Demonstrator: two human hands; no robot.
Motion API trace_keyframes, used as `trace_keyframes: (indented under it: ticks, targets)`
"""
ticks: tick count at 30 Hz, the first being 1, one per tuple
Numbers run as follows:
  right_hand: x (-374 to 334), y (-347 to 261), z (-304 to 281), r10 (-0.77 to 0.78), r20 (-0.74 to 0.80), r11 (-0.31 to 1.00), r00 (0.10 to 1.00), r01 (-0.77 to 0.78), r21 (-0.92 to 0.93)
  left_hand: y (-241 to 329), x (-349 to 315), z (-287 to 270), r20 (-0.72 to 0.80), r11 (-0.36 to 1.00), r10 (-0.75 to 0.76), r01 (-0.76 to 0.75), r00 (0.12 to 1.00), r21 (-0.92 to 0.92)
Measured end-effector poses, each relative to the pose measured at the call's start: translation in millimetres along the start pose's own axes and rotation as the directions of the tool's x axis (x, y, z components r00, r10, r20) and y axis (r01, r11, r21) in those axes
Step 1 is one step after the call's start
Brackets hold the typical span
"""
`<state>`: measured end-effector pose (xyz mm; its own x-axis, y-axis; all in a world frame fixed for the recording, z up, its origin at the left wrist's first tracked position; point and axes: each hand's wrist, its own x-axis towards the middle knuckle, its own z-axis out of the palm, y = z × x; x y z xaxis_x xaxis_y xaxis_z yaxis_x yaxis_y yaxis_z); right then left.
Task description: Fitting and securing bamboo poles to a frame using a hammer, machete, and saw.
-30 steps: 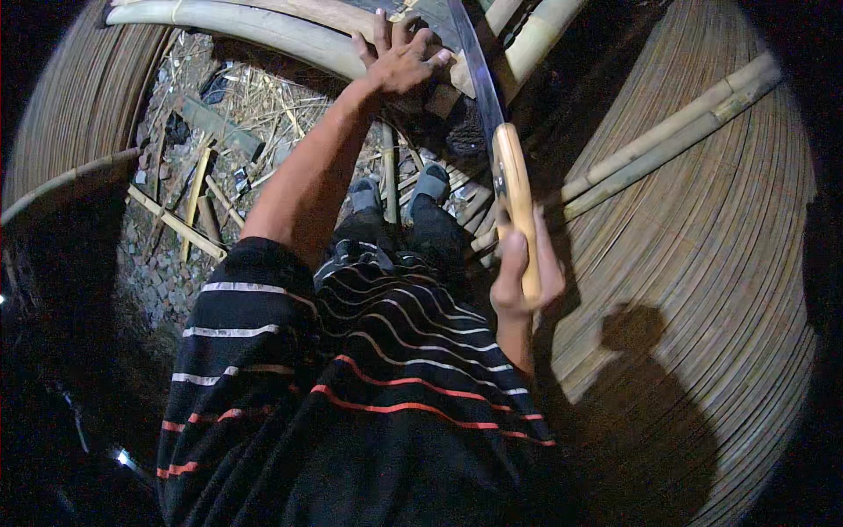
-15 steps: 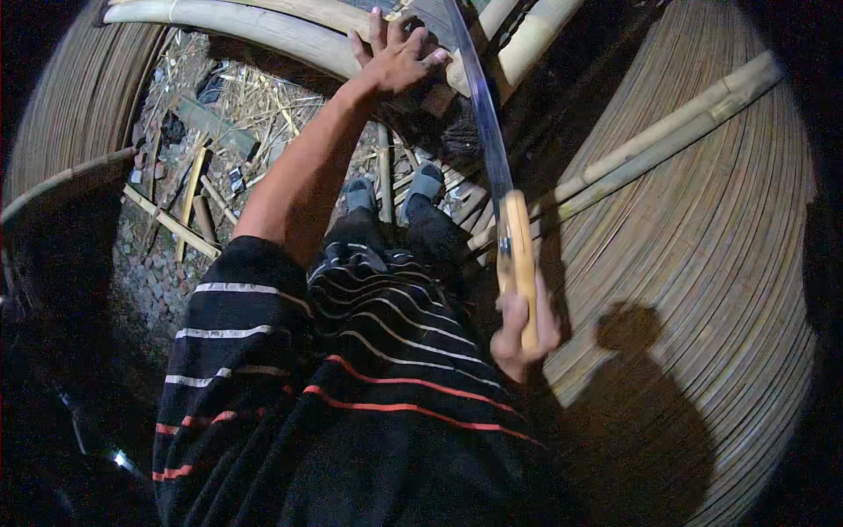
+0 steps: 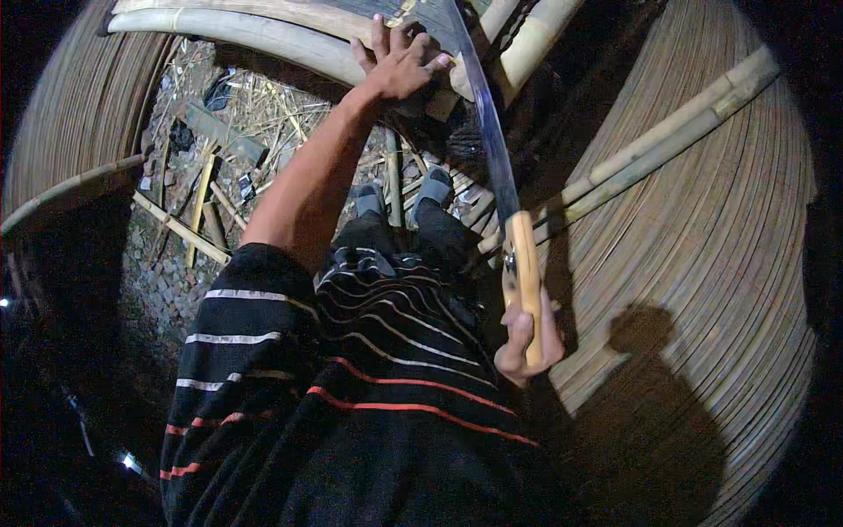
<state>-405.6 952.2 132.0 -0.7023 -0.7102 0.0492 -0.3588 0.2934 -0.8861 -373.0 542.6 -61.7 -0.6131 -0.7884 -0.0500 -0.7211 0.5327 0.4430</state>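
Left hand [image 3: 402,70] splayed, right grip [image 3: 529,342] wraps the pale wooden handle [image 3: 525,250], probably best for the springy-looking long steel saw [image 3: 492,132].

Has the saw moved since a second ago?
Yes: the saw has been drawn back, down the view, its handle now lower against the bamboo poles at right.
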Motion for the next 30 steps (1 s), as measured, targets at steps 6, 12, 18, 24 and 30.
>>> trace_keyframes:
  ticks: [6, 12, 18, 24, 30]
  targets:
    - [80.4, -14.1, 51.1, -0.081, -0.031, 0.994, 0.996, 0.079, -0.08, -48.1, 16.7, 34.7, -0.079, 0.996, 0.009, -0.003, 0.997, 0.087]
    - [0.3, -2.0, -7.9, 0.031, 0.028, 0.999, 0.999, -0.031, 0.018, -40.5, 12.8, 39.9, -0.165, 0.97, 0.109, -0.069, 0.98, 0.232]
    - [90.2, -17.2, 54.5, -0.014, -0.007, 1.0, 1.0, 0.013, -0.026, -18.9, -3.3, 25.5, -0.219, 0.992, 0.082, -0.058, 0.972, 0.115]
    - [-6.9, 24.1, -12.9, -0.252, 0.077, 0.941, 0.965, 0.263, -0.214, 2.8, 3.1, 44.3, -0.395, 0.999, -0.002, 0.021, 0.919, 0.044]
    - [94.0, -21.8, 58.0, 0.02, 0.01, 1.0, 1.0, -0.02, 0.011, -50.7, 3.9, 53.5, -0.297, 0.988, 0.136, -0.109, 0.945, 0.107]
